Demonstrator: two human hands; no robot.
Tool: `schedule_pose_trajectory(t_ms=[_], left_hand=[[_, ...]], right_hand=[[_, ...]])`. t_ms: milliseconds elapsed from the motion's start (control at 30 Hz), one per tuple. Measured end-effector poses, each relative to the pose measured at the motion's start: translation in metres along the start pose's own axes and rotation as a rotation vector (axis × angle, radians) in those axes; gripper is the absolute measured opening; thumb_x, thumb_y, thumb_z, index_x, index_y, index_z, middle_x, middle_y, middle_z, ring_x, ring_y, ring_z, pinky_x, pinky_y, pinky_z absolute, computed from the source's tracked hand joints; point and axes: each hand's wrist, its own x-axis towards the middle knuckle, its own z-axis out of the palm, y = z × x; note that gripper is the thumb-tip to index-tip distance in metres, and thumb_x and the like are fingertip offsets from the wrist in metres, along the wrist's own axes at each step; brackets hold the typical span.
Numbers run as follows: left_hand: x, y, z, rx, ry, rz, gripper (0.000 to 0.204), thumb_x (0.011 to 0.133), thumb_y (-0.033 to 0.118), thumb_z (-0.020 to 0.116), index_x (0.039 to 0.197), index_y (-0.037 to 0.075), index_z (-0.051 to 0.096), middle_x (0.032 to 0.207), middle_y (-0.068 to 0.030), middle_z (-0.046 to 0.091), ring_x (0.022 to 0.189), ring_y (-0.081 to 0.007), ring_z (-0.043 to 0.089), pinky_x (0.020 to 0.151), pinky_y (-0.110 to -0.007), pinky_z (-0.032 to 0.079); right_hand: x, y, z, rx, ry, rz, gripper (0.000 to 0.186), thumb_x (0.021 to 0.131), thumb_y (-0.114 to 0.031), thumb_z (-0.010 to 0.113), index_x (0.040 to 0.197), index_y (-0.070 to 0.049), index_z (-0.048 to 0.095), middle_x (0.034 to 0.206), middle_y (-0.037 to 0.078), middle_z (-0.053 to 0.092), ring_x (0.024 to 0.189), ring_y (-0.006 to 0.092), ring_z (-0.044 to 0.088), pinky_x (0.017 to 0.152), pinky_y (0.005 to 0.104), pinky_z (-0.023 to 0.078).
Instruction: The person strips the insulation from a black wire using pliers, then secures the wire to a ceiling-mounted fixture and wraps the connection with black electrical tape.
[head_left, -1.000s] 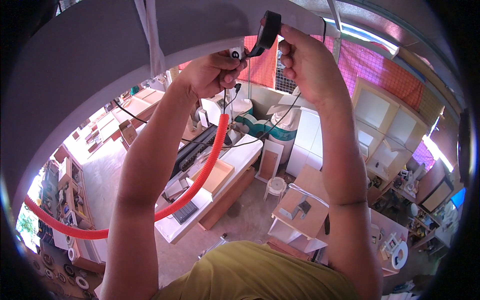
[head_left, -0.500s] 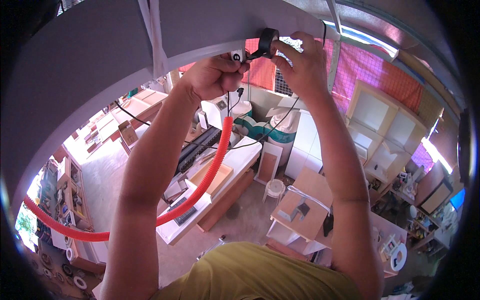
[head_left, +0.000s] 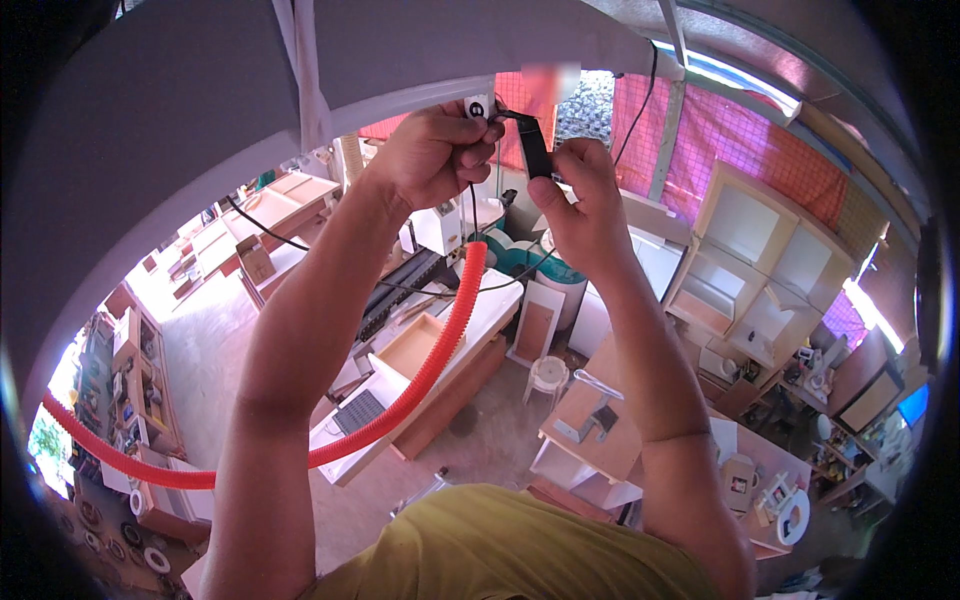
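My left hand (head_left: 440,150), raised high, has its fingers closed round a thin black wire (head_left: 474,205). The wire hangs below the fist into a red corrugated conduit (head_left: 465,300). By the thumb tip sits a small white fitting (head_left: 477,106) with a dark round mark; the fingers hide how it joins the wire. To the right, my right hand (head_left: 583,190) pinches a roll of black electrical tape (head_left: 535,148), turned edge-on. A short strip of tape stretches from the roll's top toward the left fingertips.
A large grey panel (head_left: 400,45) curves overhead, close above my hands. Below stand a white workbench (head_left: 345,465) with a wooden drawer (head_left: 410,350), a white stool (head_left: 549,374) and a wooden table (head_left: 590,400). White cabinets (head_left: 740,250) stand right; a black cable (head_left: 270,235) crosses behind my arms.
My right hand has come down with the tape roll, which has turned from an angled view to edge-on. The left hand has shifted slightly right, and the conduit's end has moved with it.
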Motion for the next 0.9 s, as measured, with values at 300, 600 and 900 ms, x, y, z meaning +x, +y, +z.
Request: schedule_pose_trajectory(t_ms=[300, 600, 900], left_hand=[[-0.008, -0.003, 0.015, 0.02, 0.186, 0.072, 0.008, 0.101, 0.006, 0.053, 0.107, 0.003, 0.058, 0.089, -0.0062, 0.065, 0.068, -0.0127, 0.06, 0.062, -0.027, 0.048], [-0.007, -0.052, 0.051, 0.805, 0.785, 0.792, 0.015, 0.09, 0.01, 0.073, 0.086, 0.005, 0.06, 0.081, -0.0086, 0.073, 0.062, -0.0202, 0.071, 0.055, -0.033, 0.052], [-0.007, -0.036, 0.064, 1.799, 0.87, 0.9, 0.009, 0.086, 0.015, 0.075, 0.093, 0.012, 0.072, 0.081, -0.0058, 0.075, 0.067, -0.0235, 0.073, 0.056, -0.035, 0.055]], right_hand=[[-0.001, -0.014, 0.005, 0.232, 0.052, 0.186, 0.026, 0.096, -0.026, 0.067, 0.099, 0.0, 0.064, 0.1, 0.012, 0.058, 0.092, 0.0252, 0.058, 0.084, 0.0371, 0.048], [-0.001, -0.011, 0.001, 0.225, 0.096, 0.223, 0.027, 0.096, -0.028, 0.069, 0.099, -0.002, 0.066, 0.098, 0.01, 0.061, 0.09, 0.0241, 0.062, 0.082, 0.0358, 0.05], [0.012, -0.019, -0.011, 0.162, 0.125, 0.17, 0.032, 0.096, -0.033, 0.07, 0.1, -0.001, 0.067, 0.098, 0.01, 0.063, 0.091, 0.0237, 0.064, 0.081, 0.0358, 0.051]])
